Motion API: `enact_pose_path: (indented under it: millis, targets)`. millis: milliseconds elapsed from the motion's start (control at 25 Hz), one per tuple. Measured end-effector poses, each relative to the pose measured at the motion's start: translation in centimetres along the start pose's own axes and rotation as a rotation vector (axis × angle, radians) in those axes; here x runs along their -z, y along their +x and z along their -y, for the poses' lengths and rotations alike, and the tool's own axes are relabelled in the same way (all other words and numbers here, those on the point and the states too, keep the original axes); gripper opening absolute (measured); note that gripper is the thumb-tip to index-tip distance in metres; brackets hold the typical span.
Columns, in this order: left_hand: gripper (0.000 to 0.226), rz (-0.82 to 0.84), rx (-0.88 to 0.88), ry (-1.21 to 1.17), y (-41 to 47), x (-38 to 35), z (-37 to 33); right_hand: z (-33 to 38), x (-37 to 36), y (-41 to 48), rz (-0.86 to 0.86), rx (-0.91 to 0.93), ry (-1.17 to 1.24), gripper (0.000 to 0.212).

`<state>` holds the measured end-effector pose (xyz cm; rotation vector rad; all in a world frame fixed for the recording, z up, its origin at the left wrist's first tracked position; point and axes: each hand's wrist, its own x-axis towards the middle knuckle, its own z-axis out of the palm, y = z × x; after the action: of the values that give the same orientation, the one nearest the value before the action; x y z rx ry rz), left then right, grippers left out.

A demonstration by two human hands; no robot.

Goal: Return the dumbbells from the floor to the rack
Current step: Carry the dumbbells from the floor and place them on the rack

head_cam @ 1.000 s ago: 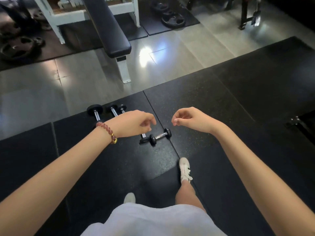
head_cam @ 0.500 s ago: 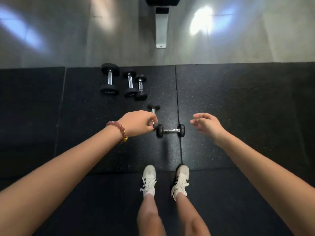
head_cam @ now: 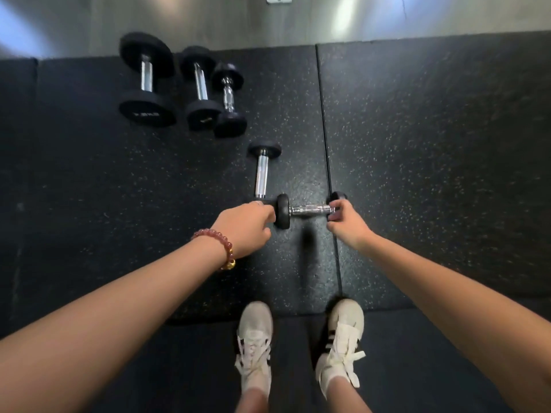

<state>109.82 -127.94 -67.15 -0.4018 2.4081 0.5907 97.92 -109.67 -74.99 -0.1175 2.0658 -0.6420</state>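
Our right hand (head_cam: 346, 223) grips one head of a small dumbbell (head_cam: 310, 210) on the floor mat (head_cam: 432, 144). Our left hand (head_cam: 244, 226) curls at the near head of a second dumbbell (head_cam: 261, 174); we cannot tell if it grips. 3 other dumbbells (head_cam: 200, 84) lie beyond.

Black speckled rubber mats (head_cam: 432, 144) lie edge to edge, a seam (head_cam: 326, 138) between two. Beyond them, glossy grey tiles (head_cam: 89, 22) catch blurred light (head_cam: 346, 8).
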Motion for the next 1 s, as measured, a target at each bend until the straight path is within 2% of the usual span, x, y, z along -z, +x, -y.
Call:
enact_pose_path:
  millis: [200, 360, 440, 560, 680, 840, 920, 1000]
  targets:
    - [0.046, -0.070, 0.039, -0.086, 8.2, -9.4, 3.0, -4.9, -5.5, 9.3, -0.107, 0.152, -0.303, 0.070]
    - [0.059, -0.089, 0.073, -0.207, 13.7, -14.3, 4.4, -6.5, -7.9, 15.7, -0.182, 0.250, -0.470, 0.077]
    - [0.061, -0.072, 0.038, -0.213, 15.7, -15.5, 4.6, -6.7, -8.9, 18.4, -0.173, 0.272, -0.639, 0.067]
    - [0.063, -0.074, 0.029, -0.311, 17.1, -16.5, 4.7, -5.7, -9.7, 20.3, -0.204, 0.275, -0.888, 0.033]
    - [0.062, -0.081, 0.052, -0.410, 16.3, -16.5, 4.0, -5.3, -9.4, 18.8, -0.163, 0.251, -0.912, 0.023]
    - [0.054, -0.142, 0.052, -0.489, 13.0, -15.2, 1.7, -6.5, -8.5, 12.2, -0.119, 0.304, -0.836, 0.015]
    - [0.058, -0.150, 0.062, -0.550, 11.1, -13.2, 0.0, -6.0, -7.0, 8.9, -0.097, 0.290, -0.774, 0.007]
    - [0.068, -0.119, 0.052, -0.534, 8.9, -10.1, -1.8, -4.3, -4.8, 6.0, -0.104, 0.273, -0.719, 0.010]
